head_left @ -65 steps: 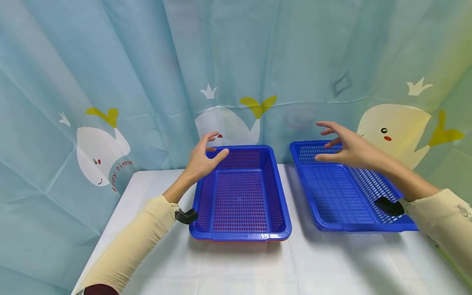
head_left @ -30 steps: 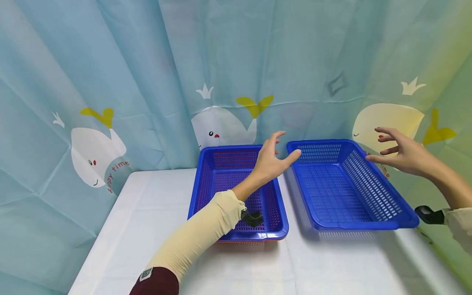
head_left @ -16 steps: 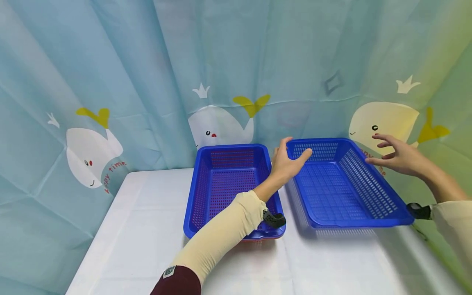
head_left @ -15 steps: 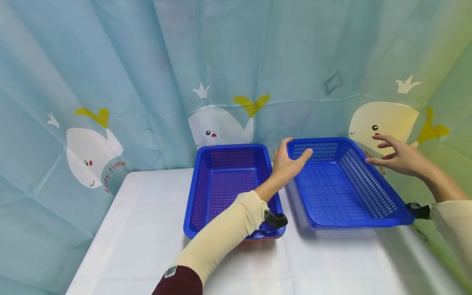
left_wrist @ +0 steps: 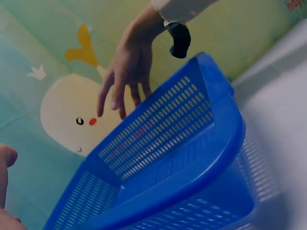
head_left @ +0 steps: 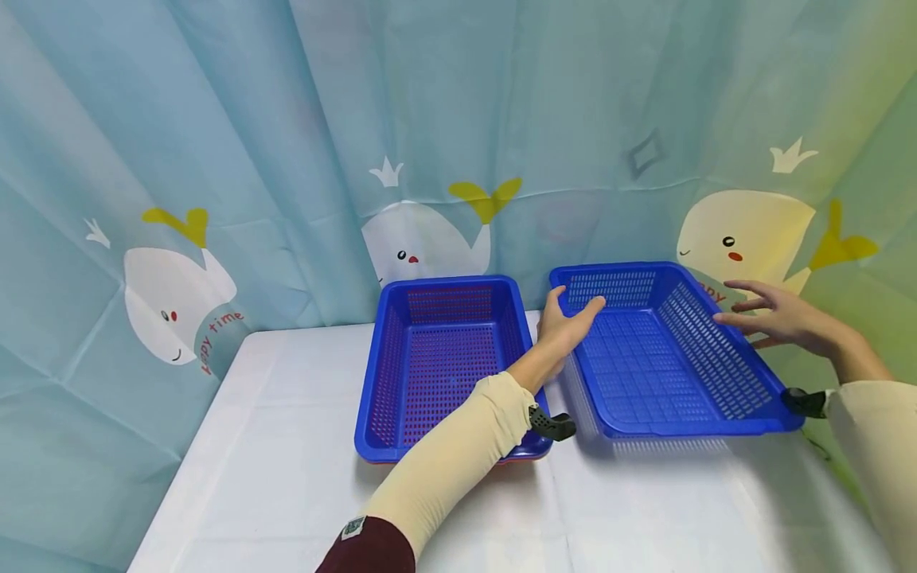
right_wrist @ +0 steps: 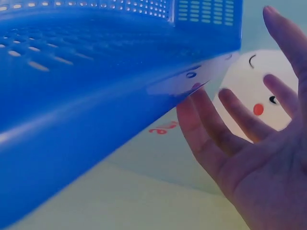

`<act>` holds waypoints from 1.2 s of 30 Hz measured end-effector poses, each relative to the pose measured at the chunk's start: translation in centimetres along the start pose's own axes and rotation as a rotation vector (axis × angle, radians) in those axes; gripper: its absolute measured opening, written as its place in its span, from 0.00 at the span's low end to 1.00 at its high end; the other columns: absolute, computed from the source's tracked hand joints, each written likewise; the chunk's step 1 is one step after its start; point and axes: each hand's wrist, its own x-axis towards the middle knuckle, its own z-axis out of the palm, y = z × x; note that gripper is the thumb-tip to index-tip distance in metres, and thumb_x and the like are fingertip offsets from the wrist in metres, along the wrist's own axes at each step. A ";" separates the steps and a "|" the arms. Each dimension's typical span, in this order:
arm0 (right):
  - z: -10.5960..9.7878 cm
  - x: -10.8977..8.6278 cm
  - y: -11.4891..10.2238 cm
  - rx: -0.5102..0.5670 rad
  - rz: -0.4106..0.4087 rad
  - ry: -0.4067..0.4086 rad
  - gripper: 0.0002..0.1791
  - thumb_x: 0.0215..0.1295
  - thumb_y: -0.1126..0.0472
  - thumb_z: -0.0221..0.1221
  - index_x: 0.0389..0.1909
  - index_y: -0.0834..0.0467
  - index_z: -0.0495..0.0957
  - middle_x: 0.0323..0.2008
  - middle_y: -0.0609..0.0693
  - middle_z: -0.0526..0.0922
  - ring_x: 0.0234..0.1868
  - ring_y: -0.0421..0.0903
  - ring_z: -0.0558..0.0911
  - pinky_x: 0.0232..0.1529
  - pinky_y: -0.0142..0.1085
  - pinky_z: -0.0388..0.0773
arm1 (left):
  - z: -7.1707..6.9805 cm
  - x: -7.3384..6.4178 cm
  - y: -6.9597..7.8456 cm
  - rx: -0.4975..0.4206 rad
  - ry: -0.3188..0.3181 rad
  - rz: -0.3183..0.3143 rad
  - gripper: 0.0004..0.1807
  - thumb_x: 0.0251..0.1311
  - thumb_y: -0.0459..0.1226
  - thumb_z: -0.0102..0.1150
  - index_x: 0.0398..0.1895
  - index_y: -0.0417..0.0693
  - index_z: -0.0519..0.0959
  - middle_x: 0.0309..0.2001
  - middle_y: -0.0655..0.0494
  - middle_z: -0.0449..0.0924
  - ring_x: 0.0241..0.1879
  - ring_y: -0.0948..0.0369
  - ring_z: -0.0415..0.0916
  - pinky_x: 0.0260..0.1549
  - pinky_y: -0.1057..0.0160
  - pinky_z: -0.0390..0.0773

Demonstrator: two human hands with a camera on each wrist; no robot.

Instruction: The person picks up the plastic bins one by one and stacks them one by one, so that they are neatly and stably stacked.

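An empty blue plastic basket (head_left: 652, 366) with slotted walls sits at the right of the table. My left hand (head_left: 562, 326) is beside its left rim, thumb spread away from the fingers and overlapping the rim in the head view. At the opposite side, my right hand (head_left: 781, 318) is spread along the right rim; in the right wrist view its fingertips (right_wrist: 199, 93) come right up to the rim's outer edge. Left of this basket stands another blue basket (head_left: 458, 358), with a red edge showing beneath it. My left forearm crosses over its front right corner.
Both baskets stand on a white-covered table (head_left: 286, 477). A light blue curtain (head_left: 430, 103) printed with whales hangs right behind them and continues along both sides. A narrow gap separates the two baskets.
My left hand has moved right, from over the left basket to the right basket's left rim. The right hand has moved from over the right basket to its right rim, lowering slightly.
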 end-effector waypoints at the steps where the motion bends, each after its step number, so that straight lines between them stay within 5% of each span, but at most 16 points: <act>1: 0.0 0.0 0.3 0.022 0.005 -0.024 0.46 0.80 0.53 0.54 0.80 0.68 0.35 0.67 0.85 0.55 0.56 0.80 0.74 0.48 0.62 0.83 | 0.1 0.1 -0.1 -0.009 -0.003 -0.019 0.39 0.60 0.59 0.68 0.74 0.70 0.66 0.70 0.55 0.70 0.65 0.52 0.72 0.56 0.46 0.80; 5: -0.1 0.2 1.5 0.097 0.044 -0.092 0.43 0.82 0.51 0.50 0.81 0.64 0.35 0.69 0.84 0.53 0.58 0.76 0.74 0.52 0.61 0.81 | 0.1 0.2 -0.4 -0.062 -0.027 -0.081 0.39 0.60 0.53 0.71 0.74 0.67 0.66 0.67 0.49 0.72 0.56 0.51 0.78 0.40 0.43 0.85; 9: -0.1 0.5 2.5 0.185 0.074 -0.129 0.38 0.82 0.52 0.49 0.81 0.56 0.40 0.68 0.79 0.59 0.55 0.63 0.81 0.53 0.54 0.83 | 0.0 0.4 -0.8 -0.120 -0.047 -0.101 0.37 0.61 0.44 0.72 0.73 0.64 0.67 0.65 0.45 0.73 0.52 0.50 0.80 0.36 0.43 0.86; 12: -0.2 0.6 3.2 0.248 0.074 -0.150 0.34 0.82 0.56 0.49 0.81 0.50 0.45 0.62 0.64 0.70 0.52 0.55 0.83 0.52 0.47 0.85 | 0.0 0.5 -1.1 -0.156 -0.058 -0.108 0.37 0.61 0.36 0.72 0.72 0.61 0.68 0.63 0.43 0.73 0.52 0.48 0.81 0.37 0.41 0.87; 16: -0.3 0.6 3.8 0.277 0.053 -0.163 0.32 0.82 0.59 0.50 0.80 0.46 0.49 0.57 0.49 0.71 0.51 0.52 0.84 0.51 0.44 0.85 | -0.1 0.7 -1.4 -0.161 -0.075 -0.118 0.37 0.59 0.29 0.70 0.71 0.58 0.70 0.57 0.44 0.76 0.50 0.49 0.81 0.36 0.42 0.87; 27: -0.7 0.8 3.9 0.314 -0.006 -0.217 0.31 0.81 0.67 0.47 0.71 0.28 0.66 0.52 0.49 0.78 0.49 0.48 0.84 0.49 0.42 0.85 | -0.2 0.8 -1.6 -0.135 -0.088 -0.125 0.37 0.58 0.20 0.64 0.69 0.56 0.73 0.48 0.49 0.76 0.32 0.57 0.78 0.19 0.58 0.81; 36: -0.6 0.8 3.9 0.287 0.006 -0.170 0.31 0.79 0.67 0.50 0.73 0.33 0.66 0.51 0.56 0.74 0.46 0.49 0.83 0.47 0.45 0.86 | -0.3 0.5 -1.4 -0.113 -0.092 -0.117 0.38 0.57 0.17 0.60 0.68 0.56 0.74 0.47 0.49 0.74 0.20 0.58 0.71 0.14 0.64 0.76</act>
